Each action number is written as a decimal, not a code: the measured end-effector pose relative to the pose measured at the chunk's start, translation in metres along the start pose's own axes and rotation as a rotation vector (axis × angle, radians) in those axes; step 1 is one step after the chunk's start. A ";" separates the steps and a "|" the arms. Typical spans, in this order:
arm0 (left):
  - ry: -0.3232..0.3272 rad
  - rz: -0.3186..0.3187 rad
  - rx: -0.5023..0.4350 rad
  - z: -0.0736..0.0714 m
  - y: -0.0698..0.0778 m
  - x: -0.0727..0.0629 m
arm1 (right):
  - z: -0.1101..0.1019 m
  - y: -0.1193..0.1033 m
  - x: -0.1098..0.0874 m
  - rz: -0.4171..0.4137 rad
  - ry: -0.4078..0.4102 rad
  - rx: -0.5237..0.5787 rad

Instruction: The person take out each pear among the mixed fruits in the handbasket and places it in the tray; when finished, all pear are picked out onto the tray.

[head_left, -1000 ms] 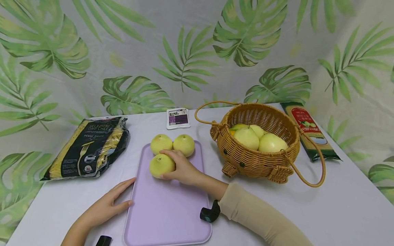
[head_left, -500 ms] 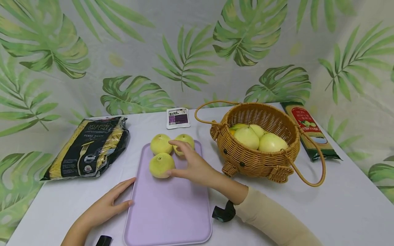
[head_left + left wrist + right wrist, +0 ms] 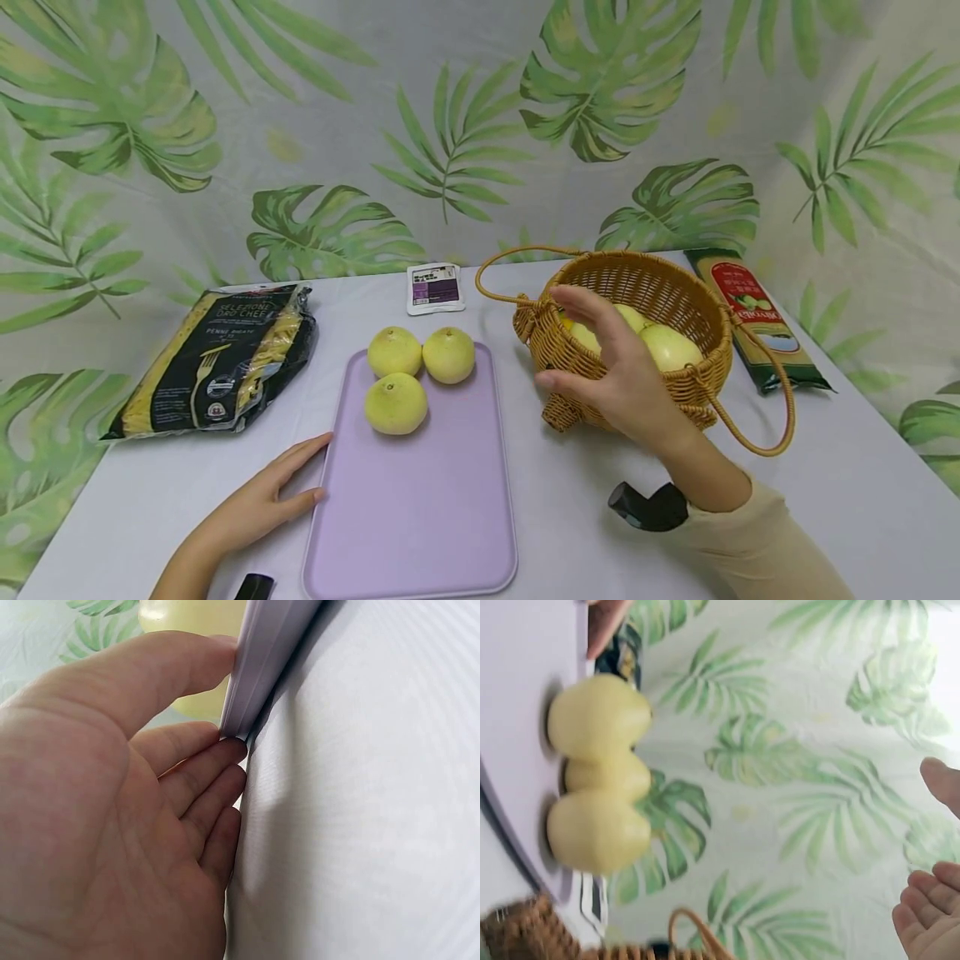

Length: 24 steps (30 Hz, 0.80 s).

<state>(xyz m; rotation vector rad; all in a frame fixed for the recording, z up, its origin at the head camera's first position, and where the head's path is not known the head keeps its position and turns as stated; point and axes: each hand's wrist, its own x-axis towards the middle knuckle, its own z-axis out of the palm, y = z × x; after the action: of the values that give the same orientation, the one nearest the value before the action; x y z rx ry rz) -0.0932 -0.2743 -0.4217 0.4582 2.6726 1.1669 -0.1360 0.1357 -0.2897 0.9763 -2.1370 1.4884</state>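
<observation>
Three round yellow-green pears (image 3: 396, 404) stand grouped toward the far end of a lilac tray (image 3: 408, 517). My left hand (image 3: 251, 508) rests at the tray's left edge, its thumb and fingertips touching the rim with the fingers extended. Over the near side of a wicker basket (image 3: 558, 358) hovers my right hand (image 3: 630, 383), holding nothing, thumb and fingers spread apart. Inside the basket lie more pale pears (image 3: 670, 347), partly hidden by that hand. The right wrist view shows the right hand's fingertips (image 3: 922, 900) raised away from the tray's pears (image 3: 600, 832).
A bag of penne pasta (image 3: 213, 358) lies left of the tray. Behind the tray is a small white packet (image 3: 436, 289) with a purple label. Another long packet (image 3: 757, 321) lies right of the basket, whose looped handles (image 3: 783, 417) stick out.
My right hand has let go of the nearest pear on the tray and moved right, up over the basket. The left hand and the three pears have stayed put.
</observation>
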 end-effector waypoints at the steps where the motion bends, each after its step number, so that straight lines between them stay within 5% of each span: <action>1: -0.001 -0.001 -0.002 0.000 0.000 0.000 | -0.006 0.002 -0.001 0.008 0.018 -0.001; 11: -0.008 -0.013 -0.015 0.001 -0.002 0.000 | -0.044 0.028 -0.006 0.183 0.080 -0.173; 24: -0.007 -0.016 -0.011 0.001 -0.001 0.000 | -0.063 0.040 -0.003 0.336 -0.070 -0.241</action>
<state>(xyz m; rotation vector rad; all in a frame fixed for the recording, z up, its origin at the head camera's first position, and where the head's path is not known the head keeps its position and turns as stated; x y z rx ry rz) -0.0931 -0.2744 -0.4230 0.4378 2.6576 1.1722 -0.1687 0.2027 -0.2946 0.6155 -2.5562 1.3063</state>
